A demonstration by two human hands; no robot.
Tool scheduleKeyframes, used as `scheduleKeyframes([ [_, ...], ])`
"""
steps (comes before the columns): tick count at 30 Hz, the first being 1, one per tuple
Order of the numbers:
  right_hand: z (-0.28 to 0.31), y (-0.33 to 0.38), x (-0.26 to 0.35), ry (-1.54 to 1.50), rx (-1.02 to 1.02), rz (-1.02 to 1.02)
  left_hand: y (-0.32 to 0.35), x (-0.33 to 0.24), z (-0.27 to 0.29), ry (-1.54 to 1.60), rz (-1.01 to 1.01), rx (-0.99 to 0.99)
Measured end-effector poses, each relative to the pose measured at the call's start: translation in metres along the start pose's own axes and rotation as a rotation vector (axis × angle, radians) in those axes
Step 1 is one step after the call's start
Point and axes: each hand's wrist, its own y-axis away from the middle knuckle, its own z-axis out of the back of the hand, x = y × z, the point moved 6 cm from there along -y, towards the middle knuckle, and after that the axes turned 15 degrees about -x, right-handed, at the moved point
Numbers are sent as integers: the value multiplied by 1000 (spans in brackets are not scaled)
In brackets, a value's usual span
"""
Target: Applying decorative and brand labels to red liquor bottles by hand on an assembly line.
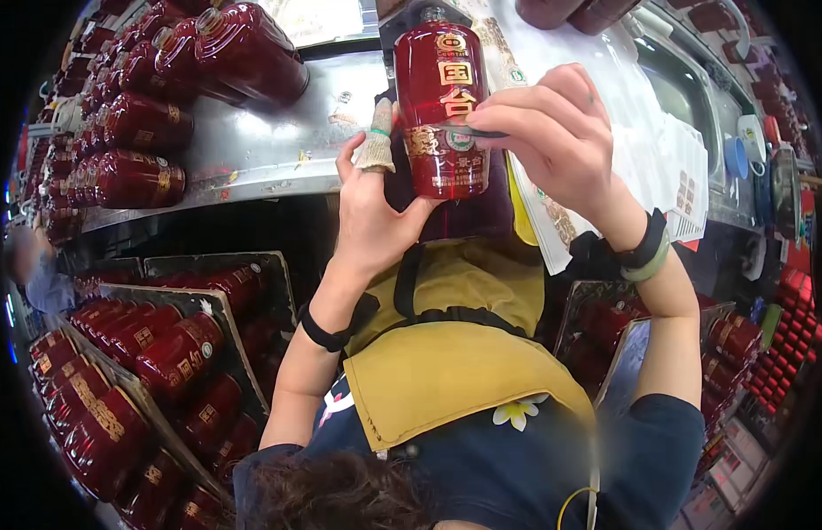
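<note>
A glossy dark-red bottle [429, 75] with gold lettering and ornament lies on a dark support in front of me, its neck pointing away. My left hand [369, 216] curls around the bottle's left side and base, with the thumb near the bottom edge. One of its fingers wears a pale cloth finger cover [376, 152] with a green band. My right hand [561, 132] pinches slim dark tweezers [489, 134], whose tip reaches the bottle's front beside a small round green-and-white emblem [459, 140]. Whether the tip touches the surface I cannot tell.
Several similar red bottles [243, 53] stand on the metal bench [279, 132] at left. Crates [221, 305] of bottles flank me below. Printed decal sheets [552, 225] lie right of the bottle. Farther right are a metal tray [671, 75], a blue cup [736, 157] and a white mug [751, 132].
</note>
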Motion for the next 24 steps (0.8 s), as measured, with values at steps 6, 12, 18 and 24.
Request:
scheduleKeyframes([
  [6, 1, 26, 69, -246, 157, 186, 11, -9, 6, 2, 51, 11],
  [12, 3, 23, 31, -17, -36, 115, 8, 5, -1, 5, -25, 6],
  [18, 5, 15, 15, -254, -131, -490, -2, 2, 3, 156, 106, 152],
  [24, -16, 30, -2, -328, -320, -941, 6, 21, -15, 594, 431, 87],
])
